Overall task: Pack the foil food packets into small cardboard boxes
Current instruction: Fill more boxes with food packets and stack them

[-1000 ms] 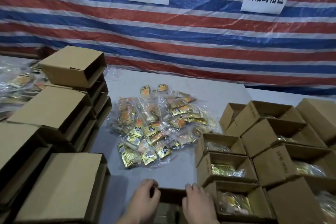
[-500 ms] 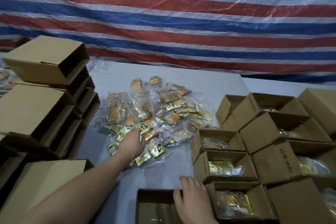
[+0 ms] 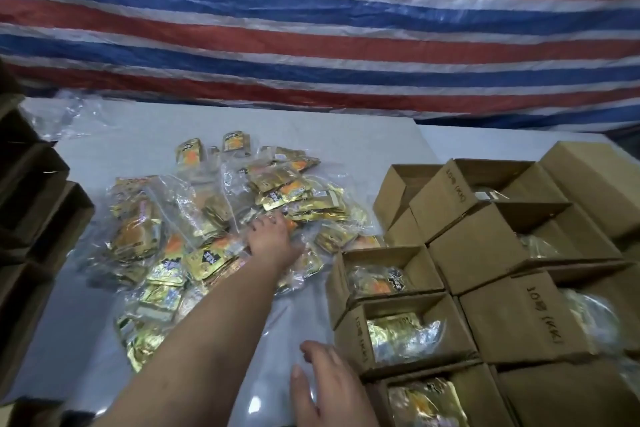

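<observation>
My left hand [image 3: 273,239] reaches out onto the pile of foil food packets [image 3: 221,232] in the middle of the table [image 3: 104,156], fingers spread flat on the clear bags, gripping nothing that I can see. My right hand [image 3: 329,388] rests near me, fingers relaxed and holding nothing, just beside the open cardboard boxes [image 3: 408,329] on the right, several already holding packets.
</observation>
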A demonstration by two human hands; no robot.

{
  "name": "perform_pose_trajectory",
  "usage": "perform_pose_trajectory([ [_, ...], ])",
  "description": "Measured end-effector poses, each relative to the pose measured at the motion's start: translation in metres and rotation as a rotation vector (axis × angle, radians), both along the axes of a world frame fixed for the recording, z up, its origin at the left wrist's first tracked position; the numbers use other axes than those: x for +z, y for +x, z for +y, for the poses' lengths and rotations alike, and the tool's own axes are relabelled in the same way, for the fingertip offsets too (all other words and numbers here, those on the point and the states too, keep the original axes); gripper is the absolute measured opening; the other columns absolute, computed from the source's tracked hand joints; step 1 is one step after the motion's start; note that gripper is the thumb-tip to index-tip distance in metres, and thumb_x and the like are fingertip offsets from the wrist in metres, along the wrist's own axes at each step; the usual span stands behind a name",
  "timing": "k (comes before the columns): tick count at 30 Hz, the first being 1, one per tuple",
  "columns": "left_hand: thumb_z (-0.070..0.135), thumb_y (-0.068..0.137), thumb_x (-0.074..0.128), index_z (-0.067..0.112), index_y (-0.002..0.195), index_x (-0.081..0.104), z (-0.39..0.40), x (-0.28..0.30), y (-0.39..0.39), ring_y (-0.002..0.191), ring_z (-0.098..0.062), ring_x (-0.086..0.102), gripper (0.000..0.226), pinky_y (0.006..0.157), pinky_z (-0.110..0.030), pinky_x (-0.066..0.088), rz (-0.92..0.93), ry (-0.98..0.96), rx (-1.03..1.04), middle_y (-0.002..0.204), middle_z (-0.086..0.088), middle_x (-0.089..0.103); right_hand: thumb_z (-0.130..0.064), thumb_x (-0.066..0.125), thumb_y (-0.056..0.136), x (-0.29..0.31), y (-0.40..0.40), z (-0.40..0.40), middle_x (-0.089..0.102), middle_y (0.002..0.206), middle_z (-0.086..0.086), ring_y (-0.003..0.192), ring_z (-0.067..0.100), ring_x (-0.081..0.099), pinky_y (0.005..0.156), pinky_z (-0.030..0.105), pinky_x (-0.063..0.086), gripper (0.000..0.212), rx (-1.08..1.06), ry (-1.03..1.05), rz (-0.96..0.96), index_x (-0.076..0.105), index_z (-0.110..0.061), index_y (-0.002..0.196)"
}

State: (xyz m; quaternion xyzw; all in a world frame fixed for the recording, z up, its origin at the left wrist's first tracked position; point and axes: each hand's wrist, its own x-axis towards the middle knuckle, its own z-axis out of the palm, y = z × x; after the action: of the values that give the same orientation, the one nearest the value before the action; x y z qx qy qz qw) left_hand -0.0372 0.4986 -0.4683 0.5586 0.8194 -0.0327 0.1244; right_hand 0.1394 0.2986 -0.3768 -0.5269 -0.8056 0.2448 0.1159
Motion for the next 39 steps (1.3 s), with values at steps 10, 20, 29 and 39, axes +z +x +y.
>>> perform_pose_trajectory([
  [10, 0.028, 0.090, 0.057, 0.008, 0.154, 0.002, -0.005, 0.011, -0.014, 0.123, -0.035, 0.046, 0.087, 0.098, -0.044, 0.045, 0.257, -0.012, -0.106, 0.140, -0.022, 0.043, -0.040, 0.047, 0.099, 0.012, 0.004, 0.013, 0.051, 0.129, -0.022, 0.118, -0.009, 0.046, 0.090, 0.001, 0.027, 0.035, -0.198, -0.183, 0.106, 0.043, -0.038, 0.134],
  [20, -0.001, 0.086, 0.052, 0.019, 0.146, 0.022, -0.140, 0.110, -0.028, 0.137, -0.034, 0.036, 0.069, 0.108, -0.042, 0.040, -0.075, 0.142, -0.115, 0.151, -0.018, 0.032, -0.036, 0.051, 0.101, 0.031, -0.049, 0.050, 0.068, 0.103, 0.008, 0.101, 0.028, 0.064, 0.089, 0.038, 0.048, 0.018, -0.551, -0.672, 0.570, 0.059, -0.021, 0.094],
  [29, 0.013, 0.094, 0.040, 0.031, 0.152, 0.018, -0.237, 0.188, 0.023, 0.134, -0.023, 0.043, 0.064, 0.108, -0.031, 0.038, -0.394, 0.455, -0.121, 0.157, -0.001, 0.032, -0.051, 0.064, 0.081, 0.070, -0.048, 0.026, 0.063, 0.128, 0.025, 0.119, 0.038, 0.061, 0.107, 0.050, 0.045, 0.056, -0.359, -1.073, 1.399, 0.074, -0.005, 0.113],
  [39, 0.029, 0.101, 0.044, 0.026, 0.153, 0.013, -0.260, 0.202, 0.067, 0.125, -0.023, 0.052, 0.061, 0.101, -0.038, 0.044, -0.233, 0.428, -0.289, 0.149, -0.002, 0.044, -0.030, 0.075, 0.076, 0.094, -0.010, 0.012, 0.071, 0.101, 0.007, 0.090, 0.022, 0.072, 0.068, 0.032, 0.055, 0.053, -0.396, -0.675, 1.309, 0.059, -0.009, 0.122],
])
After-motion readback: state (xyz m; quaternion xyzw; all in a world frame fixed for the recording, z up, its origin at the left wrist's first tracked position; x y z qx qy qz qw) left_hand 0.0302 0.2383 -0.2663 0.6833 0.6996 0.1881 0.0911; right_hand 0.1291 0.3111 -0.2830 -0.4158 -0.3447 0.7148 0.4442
